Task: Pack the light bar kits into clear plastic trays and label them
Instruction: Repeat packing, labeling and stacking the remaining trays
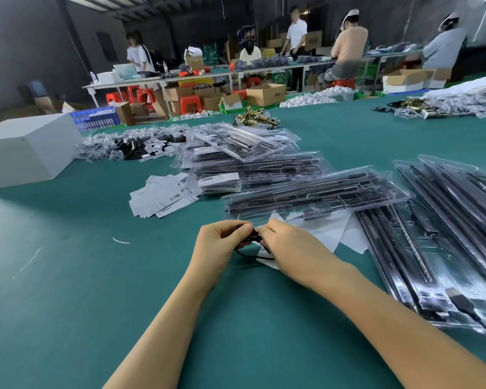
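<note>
The left hand (225, 237) and the right hand (286, 245) meet over the green bench (68, 276), each pinching one small black cable connector (253, 236), whose thin lead trails toward the near edge. Just beyond lies a clear plastic tray (317, 192) already holding black light bars. Filled, labelled trays (236, 164) are stacked behind it, with loose labels (160, 197) to their left. More trays (446, 234) wait along the right edge, so packing looks partway done.
</note>
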`<state>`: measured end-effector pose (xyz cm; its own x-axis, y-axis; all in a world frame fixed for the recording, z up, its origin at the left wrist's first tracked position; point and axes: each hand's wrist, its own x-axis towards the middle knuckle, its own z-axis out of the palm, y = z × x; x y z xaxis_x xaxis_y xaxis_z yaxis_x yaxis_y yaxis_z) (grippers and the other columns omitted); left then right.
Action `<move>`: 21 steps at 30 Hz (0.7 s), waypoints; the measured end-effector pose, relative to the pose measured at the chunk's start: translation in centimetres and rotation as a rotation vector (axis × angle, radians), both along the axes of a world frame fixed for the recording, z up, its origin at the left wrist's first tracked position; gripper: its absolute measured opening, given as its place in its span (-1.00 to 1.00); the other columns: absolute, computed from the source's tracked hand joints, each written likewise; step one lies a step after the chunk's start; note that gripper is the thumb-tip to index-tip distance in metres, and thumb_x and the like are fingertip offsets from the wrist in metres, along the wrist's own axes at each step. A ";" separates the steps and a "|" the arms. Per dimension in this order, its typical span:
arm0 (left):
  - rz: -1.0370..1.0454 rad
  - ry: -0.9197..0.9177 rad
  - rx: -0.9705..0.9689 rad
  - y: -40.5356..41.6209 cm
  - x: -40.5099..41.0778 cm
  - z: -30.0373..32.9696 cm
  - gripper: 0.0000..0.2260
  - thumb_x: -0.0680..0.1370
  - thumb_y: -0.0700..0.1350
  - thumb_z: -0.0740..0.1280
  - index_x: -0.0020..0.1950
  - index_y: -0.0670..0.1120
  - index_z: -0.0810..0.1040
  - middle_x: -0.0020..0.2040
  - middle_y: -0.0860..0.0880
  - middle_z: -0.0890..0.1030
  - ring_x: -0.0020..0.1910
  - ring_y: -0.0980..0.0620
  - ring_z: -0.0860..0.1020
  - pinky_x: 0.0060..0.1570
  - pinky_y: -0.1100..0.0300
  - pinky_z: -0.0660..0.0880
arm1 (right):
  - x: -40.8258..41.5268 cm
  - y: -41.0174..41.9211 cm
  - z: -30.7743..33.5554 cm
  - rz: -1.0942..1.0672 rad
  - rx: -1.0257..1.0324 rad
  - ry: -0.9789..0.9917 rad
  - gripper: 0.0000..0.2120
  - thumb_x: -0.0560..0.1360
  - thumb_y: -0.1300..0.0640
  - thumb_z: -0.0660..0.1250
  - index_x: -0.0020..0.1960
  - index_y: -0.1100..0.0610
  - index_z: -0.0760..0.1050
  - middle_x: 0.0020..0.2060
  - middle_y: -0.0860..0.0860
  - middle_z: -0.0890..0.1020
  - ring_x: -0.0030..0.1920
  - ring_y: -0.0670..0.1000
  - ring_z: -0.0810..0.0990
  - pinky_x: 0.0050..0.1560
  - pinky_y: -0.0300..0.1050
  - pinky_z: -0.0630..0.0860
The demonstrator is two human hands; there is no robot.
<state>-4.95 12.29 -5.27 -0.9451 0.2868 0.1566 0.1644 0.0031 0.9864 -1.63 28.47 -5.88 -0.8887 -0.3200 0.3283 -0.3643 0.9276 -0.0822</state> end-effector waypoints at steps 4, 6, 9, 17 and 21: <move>0.053 -0.006 0.028 0.4 0.3 0.0 -0.83 0.54 -0.22 0.38 -0.18 -0.03 0.72 -0.21 -0.09 0.71 -0.24 0.08 0.61 -0.19 0.30 0.52 | 0.3 -0.9 -0.2 -0.062 0.022 0.049 -0.76 0.60 0.23 0.16 0.25 0.16 0.41 0.01 0.05 0.50 -0.01 0.09 0.48 -0.13 -0.08 0.40; 0.086 -0.035 0.080 0.6 0.5 -0.1 -0.87 0.54 -0.24 0.37 -0.10 -0.06 0.69 -0.22 -0.06 0.71 -0.24 0.08 0.64 -0.20 0.31 0.53 | 0.5 -1.2 0.1 -0.086 0.092 0.105 -0.82 0.55 0.22 0.26 0.15 0.19 0.49 -0.07 0.07 0.55 -0.09 0.10 0.50 -0.16 -0.08 0.41; 0.121 -0.078 0.131 0.8 0.5 -0.1 -0.90 0.53 -0.27 0.37 -0.08 -0.11 0.66 -0.24 -0.06 0.70 -0.26 0.07 0.64 -0.22 0.31 0.55 | 0.6 -1.3 0.2 -0.062 0.088 0.208 -0.77 0.50 0.03 0.38 -0.01 0.21 0.55 -0.18 0.08 0.58 -0.17 0.10 0.53 -0.19 -0.08 0.47; 0.102 -0.103 0.127 0.7 0.4 -0.1 -0.87 0.53 -0.25 0.37 -0.15 -0.09 0.68 -0.25 -0.09 0.69 -0.31 0.06 0.61 -0.28 0.29 0.53 | 0.7 -0.7 1.0 -0.051 0.145 0.183 -0.60 0.30 -0.16 0.52 -0.15 0.16 0.58 -0.28 0.02 0.59 -0.22 0.07 0.55 -0.20 -0.13 0.49; 0.045 0.001 0.025 0.6 0.7 0.3 -0.82 0.56 -0.16 0.36 -0.18 0.00 0.71 -0.22 -0.04 0.70 -0.25 0.11 0.63 -0.22 0.32 0.53 | 0.5 -0.4 1.3 -0.078 -0.003 0.180 -0.69 0.46 -0.11 0.38 -0.04 0.13 0.65 -0.28 0.00 0.61 -0.19 0.06 0.42 -0.24 -0.04 0.46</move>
